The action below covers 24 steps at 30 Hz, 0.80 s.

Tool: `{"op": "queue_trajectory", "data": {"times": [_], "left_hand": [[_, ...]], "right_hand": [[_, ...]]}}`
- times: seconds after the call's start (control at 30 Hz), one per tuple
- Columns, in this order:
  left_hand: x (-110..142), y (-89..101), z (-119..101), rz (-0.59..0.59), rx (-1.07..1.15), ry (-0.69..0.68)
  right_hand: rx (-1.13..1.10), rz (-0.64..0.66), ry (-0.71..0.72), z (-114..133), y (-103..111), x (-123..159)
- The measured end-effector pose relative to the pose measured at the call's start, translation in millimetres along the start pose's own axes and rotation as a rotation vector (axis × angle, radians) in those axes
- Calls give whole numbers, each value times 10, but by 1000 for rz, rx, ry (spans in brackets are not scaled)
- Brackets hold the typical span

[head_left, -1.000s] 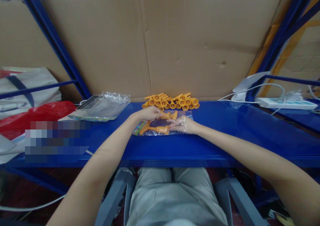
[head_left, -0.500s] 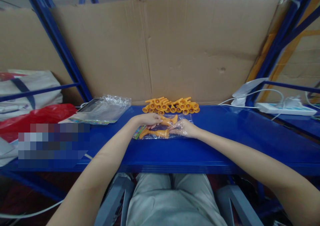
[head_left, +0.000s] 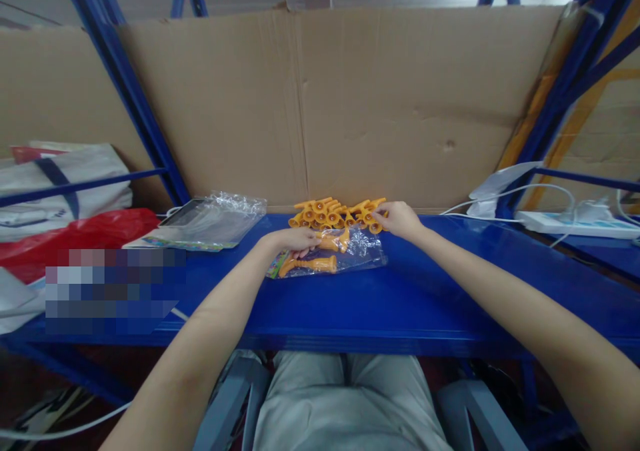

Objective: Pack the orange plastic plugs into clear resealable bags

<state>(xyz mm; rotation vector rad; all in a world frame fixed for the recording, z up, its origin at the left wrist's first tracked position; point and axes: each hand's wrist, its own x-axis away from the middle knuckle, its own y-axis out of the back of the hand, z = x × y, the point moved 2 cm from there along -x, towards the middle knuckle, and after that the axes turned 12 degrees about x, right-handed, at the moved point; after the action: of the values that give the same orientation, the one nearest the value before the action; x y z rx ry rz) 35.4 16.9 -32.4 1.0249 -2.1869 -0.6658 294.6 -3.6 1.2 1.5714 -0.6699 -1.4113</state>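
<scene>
On the blue shelf lies a clear plastic bag point(head_left: 367, 258) with a colourful printed end at its left. Two orange horn-shaped pieces show inside it, a lower piece point(head_left: 320, 264) and an upper piece point(head_left: 343, 240). My left hand point(head_left: 296, 240) is closed on the bag near the upper piece; the fingers are partly hidden. Behind the bag sits a pile of orange horn-shaped pieces point(head_left: 320, 216), their round open ends facing me. At the pile's right end my right hand point(head_left: 403, 220) has its fingertips closed on one of these pieces.
A stack of flat clear bags point(head_left: 210, 228) lies to the left. Further left are a red plastic bag point(head_left: 90, 231) and a white cloth bag point(head_left: 100, 171). A power strip point(head_left: 575, 224) with white cables is at right. A cardboard panel point(head_left: 375, 104) stands behind the shelf.
My right hand has left the mouth of the plastic bag and moved up and right to the pile. My left hand stays at the bag. The view has shifted slightly.
</scene>
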Motion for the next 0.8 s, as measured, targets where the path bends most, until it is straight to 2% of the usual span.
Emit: {"op": "queue_trajectory", "data": {"times": [0.07, 0.2, 0.37, 0.6, 0.8], "left_hand": [[7, -12, -14, -17, 7, 20], [45, -46, -77, -76, -29, 7], [60, -60, -116, -143, -149, -14], [51, -59, -105, -135, -193, -21], [44, -45, -90, -115, -160, -56]], "right_hand": [[163, 7, 5, -49, -20, -55], [383, 83, 109, -18, -161, -96], [500, 85, 147, 106, -314, -137], [509, 33, 127, 196, -316, -226], [248, -155, -66, -14, -87, -336]]}}
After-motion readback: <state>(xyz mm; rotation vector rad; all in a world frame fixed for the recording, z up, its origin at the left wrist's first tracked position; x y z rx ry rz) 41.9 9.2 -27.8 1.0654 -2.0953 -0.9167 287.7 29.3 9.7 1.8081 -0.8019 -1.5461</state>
